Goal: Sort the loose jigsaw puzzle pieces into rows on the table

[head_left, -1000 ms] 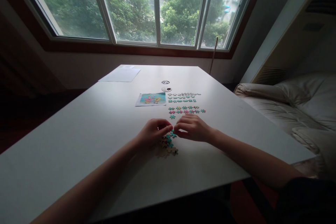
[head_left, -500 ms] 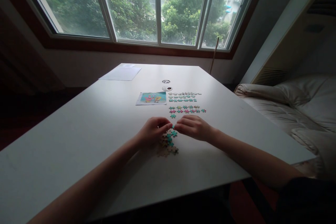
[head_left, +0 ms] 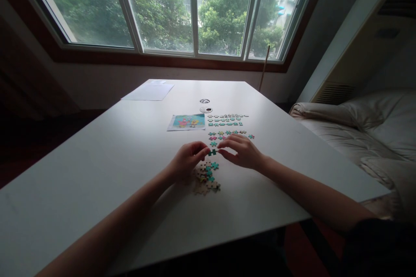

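Between my two hands is a dark green jigsaw puzzle piece. My left hand pinches its left edge between thumb and fingers. On the other side, my right hand has thumb and fingers apart, its fingertips close to the piece's right edge. Below them lies a loose pile of puzzle pieces, some teal, others showing bare brown backs. Just beyond, a teal piece lies under several rows of puzzle pieces; my right hand hides part of the nearest full row.
A colourful picture sheet lies left of the rows. Two small round items sit behind it. White paper rests at the far left corner of the white table. A pale sofa stands to the right.
The green piece has moved slightly away from the pile and shows more fully. My right thumb and fingers have spread apart from their earlier pinch.
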Demonstrator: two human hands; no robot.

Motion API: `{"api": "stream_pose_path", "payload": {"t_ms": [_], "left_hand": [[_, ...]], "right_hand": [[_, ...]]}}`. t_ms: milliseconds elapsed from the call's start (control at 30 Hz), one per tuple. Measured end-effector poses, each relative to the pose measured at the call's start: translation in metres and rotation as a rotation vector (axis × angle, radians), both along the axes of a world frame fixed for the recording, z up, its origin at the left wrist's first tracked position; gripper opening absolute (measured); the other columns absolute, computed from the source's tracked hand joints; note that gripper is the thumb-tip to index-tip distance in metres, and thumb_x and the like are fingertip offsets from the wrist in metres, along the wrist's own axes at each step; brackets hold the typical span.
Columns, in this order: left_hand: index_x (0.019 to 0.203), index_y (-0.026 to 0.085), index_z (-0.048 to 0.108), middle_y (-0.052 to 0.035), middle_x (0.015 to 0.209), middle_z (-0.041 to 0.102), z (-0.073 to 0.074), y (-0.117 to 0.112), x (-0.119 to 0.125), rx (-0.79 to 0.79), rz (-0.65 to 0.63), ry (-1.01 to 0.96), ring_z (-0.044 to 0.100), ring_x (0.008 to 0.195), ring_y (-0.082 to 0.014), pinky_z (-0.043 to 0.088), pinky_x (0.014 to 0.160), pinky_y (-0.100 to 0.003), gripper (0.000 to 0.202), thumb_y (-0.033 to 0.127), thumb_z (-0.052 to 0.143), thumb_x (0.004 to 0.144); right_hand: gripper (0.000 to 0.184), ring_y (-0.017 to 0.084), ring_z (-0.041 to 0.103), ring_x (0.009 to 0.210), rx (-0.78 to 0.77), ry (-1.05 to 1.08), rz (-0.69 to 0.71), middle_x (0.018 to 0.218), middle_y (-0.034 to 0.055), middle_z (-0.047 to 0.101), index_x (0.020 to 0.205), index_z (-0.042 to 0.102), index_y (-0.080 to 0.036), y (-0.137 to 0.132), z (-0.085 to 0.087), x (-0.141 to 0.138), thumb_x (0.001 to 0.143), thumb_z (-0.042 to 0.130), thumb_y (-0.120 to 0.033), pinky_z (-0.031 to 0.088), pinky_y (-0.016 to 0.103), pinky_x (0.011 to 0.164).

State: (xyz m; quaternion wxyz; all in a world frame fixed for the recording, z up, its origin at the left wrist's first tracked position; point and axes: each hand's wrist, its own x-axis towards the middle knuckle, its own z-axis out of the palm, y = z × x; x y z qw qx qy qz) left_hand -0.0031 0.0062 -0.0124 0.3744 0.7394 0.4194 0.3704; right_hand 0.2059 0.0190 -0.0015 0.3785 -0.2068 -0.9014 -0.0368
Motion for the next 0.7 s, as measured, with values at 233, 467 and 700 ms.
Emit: {"api": "stream_pose_path", "payload": {"t_ms": [233,467,700], "left_hand": [[0.068,0.015,0.057,0.0026,0.056,0.052,-0.0002,-0.0006,-0.0003,0.003,0.003,-0.017,0.046,0.053,-0.0101,0.038,0.053,-0.022,0.027,0.039,0.051,0.078],[0.066,0.015,0.058,0.0027,0.054,0.051,0.0026,-0.0020,0.0003,0.008,0.029,-0.035,0.045,0.052,-0.0097,0.038,0.053,-0.022,0.028,0.039,0.052,0.078],[0.075,0.014,0.062,0.0021,0.055,0.052,0.0037,-0.0010,-0.0007,0.010,0.074,-0.068,0.047,0.053,-0.0101,0.040,0.053,-0.022,0.025,0.036,0.051,0.078]], "right_hand": [[0.012,0.013,0.059,0.075,-0.048,-0.006,0.022,0.079,0.0043,0.067,0.085,0.062,-0.017,0.0021,-0.0033,0.0000,0.084,0.054,-0.026,0.047,0.027,0.069],[0.011,0.012,0.059,0.072,-0.032,0.003,0.027,0.076,0.0033,0.067,0.082,0.063,-0.017,0.0025,-0.0039,-0.0004,0.084,0.054,-0.022,0.046,0.025,0.067],[0.010,0.011,0.059,0.066,0.044,0.120,-0.047,0.072,0.0026,0.067,0.080,0.064,-0.018,0.0097,0.0000,0.0071,0.083,0.055,-0.022,0.046,0.024,0.064]]}}
